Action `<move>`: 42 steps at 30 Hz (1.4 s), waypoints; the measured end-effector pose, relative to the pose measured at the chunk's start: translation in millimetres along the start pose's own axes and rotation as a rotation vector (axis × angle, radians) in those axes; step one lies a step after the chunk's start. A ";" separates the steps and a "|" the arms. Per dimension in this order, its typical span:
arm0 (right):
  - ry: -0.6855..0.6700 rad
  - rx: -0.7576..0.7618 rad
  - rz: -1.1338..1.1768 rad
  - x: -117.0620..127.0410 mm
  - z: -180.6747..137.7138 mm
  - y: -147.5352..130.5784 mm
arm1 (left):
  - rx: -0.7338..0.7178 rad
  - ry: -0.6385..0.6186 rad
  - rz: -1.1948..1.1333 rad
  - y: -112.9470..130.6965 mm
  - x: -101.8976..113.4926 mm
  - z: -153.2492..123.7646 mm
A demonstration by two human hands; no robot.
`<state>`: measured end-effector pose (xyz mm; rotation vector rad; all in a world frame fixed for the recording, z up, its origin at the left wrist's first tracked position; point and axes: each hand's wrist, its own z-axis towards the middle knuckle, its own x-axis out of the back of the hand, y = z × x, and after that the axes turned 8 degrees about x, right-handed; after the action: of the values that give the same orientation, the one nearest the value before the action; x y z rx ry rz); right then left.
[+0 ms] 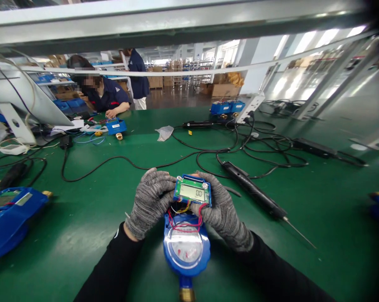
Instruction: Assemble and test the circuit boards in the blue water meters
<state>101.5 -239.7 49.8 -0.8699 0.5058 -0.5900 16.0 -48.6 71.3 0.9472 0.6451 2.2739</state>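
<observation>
Between my gloved hands is a blue-framed circuit board with a lit display (192, 192) that reads about 0.0. My left hand (153, 201) grips its left side and my right hand (222, 209) its right, with fingers wrapped behind it. Red, yellow, white and black wires run from the board down to a blue water meter (187, 247). The meter lies on the green table just below, its round clear dial facing up and a brass fitting (187, 294) toward me. Fingertips behind the board are partly hidden.
A black electric screwdriver (255, 191) lies to the right among looped cables. Another blue meter (13, 214) sits at the left, near a monitor (22, 96). Across the table a co-worker (101, 90) handles a blue unit (115, 126). A power strip (250, 108) stands at the back right.
</observation>
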 end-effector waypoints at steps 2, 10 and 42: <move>-0.003 0.009 0.033 -1.1 1.9 -2.6 | 0.164 -0.128 -0.209 -4.1 5.3 1.0; -0.007 0.046 -0.003 1.4 0.6 1.7 | 0.418 -0.319 -0.659 -0.4 32.5 4.3; -0.103 -0.209 -0.293 -2.6 0.1 -41.0 | 0.464 -0.094 -0.655 43.7 -9.1 -12.5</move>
<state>88.7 -258.7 83.8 -1.1795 0.3519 -0.7637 -2.5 -88.3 86.5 0.8685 1.2615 1.5190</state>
